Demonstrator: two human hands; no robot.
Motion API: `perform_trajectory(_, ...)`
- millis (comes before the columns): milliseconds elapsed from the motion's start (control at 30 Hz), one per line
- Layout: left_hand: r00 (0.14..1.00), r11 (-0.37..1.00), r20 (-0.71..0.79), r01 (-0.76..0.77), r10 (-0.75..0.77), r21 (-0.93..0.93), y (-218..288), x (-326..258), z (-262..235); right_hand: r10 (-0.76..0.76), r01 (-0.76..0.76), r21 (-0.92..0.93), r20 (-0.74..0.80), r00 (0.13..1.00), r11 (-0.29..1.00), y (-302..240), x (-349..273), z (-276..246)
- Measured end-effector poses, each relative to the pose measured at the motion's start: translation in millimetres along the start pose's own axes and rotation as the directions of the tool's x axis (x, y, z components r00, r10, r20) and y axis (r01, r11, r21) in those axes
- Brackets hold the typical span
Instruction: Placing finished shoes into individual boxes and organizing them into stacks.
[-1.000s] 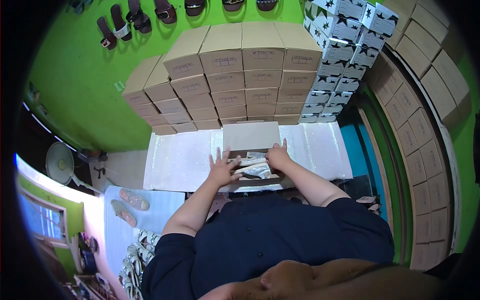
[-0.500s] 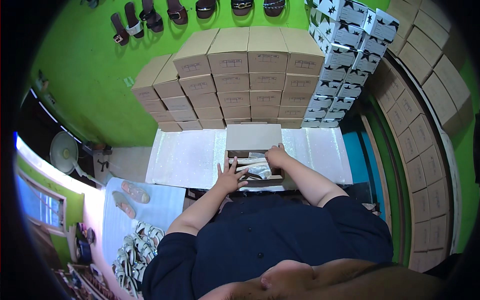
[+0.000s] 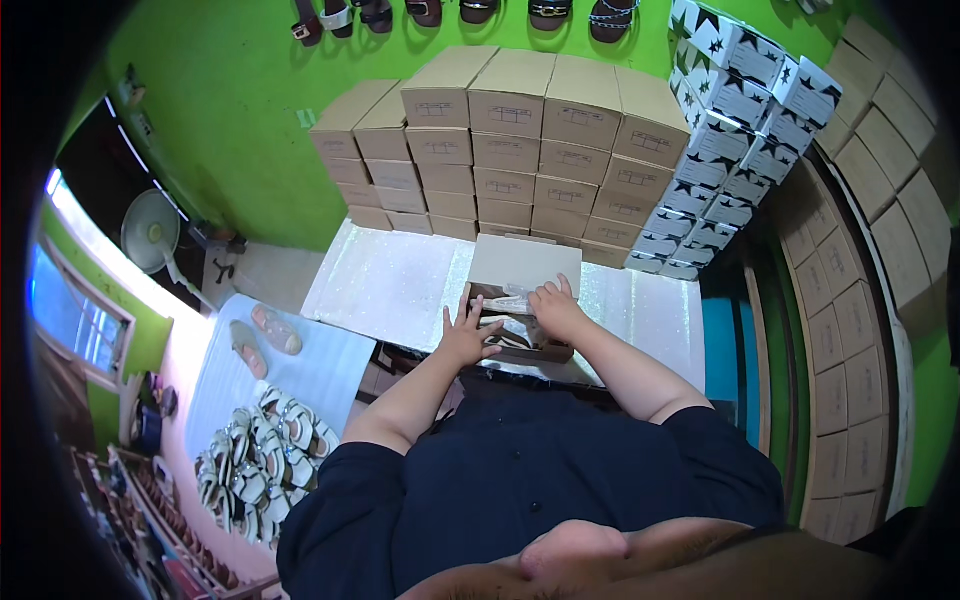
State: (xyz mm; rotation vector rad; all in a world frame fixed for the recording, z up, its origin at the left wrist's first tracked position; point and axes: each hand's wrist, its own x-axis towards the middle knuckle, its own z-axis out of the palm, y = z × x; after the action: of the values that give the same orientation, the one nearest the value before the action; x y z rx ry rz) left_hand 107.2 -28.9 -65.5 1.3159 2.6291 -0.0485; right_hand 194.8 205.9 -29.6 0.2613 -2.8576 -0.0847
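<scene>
An open brown cardboard shoebox point(image 3: 552, 354) sits at the front of the white table, its pale lid point(image 3: 525, 262) raised at the back. Inside lies footwear that looks like pale sandals point(image 3: 515, 328), partly covered by my hands. My left hand point(image 3: 465, 335) rests over the left side of the box, fingers spread, fingertips at the contents. At the box's right side, my right hand point(image 3: 556, 308) has its fingers bent down over the pale contents; what its fingertips grip is hidden.
Brown shoeboxes point(image 3: 505, 153) are stacked behind on the glittery white table point(image 3: 395, 285), beside star-patterned boxes point(image 3: 720, 180). At left, a pile of white sandals point(image 3: 265, 455) and a pair of flat shoes point(image 3: 262, 335) lie on a pale blue surface point(image 3: 335, 375). A fan point(image 3: 150, 232) stands beyond.
The view has shifted, so the scene sits differently in the picture. My right hand has moved from the box's right edge inward over the contents. My left hand stays spread at the left side.
</scene>
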Motion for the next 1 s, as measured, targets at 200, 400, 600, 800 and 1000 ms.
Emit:
perform_trajectory(200,0.985,0.987,-0.085,0.141,-0.148,-0.08,7.6,-2.6,14.9,-0.032,0.032,0.019,-0.018,0.999,0.999,6.4,-19.4,1.9)
perform_trajectory(400,0.976,0.977,-0.058,0.206,-0.209,-0.05,13.5,-9.4,8.8,-0.098,0.097,-0.028,-0.032,0.995,0.995,16.6,-20.8,-1.7)
perform_trajectory(600,0.924,0.939,-0.195,0.3,-0.33,-0.165,-3.7,-43.2,7.4,-0.043,0.043,-0.006,-0.076,0.996,0.999,29.3,-28.7,-43.2)
perform_trajectory(800,0.802,0.819,-0.215,0.489,-0.557,-0.299,-49.9,-130.4,-0.1,-0.004,0.008,0.015,-0.233,0.972,1.0,26.0,-33.8,-90.8)
perform_trajectory(1000,0.648,0.713,-0.324,0.531,-0.69,-0.458,-85.7,-218.2,-10.9,-0.056,0.097,0.096,-0.358,0.932,0.991,-34.1,2.6,-97.6)
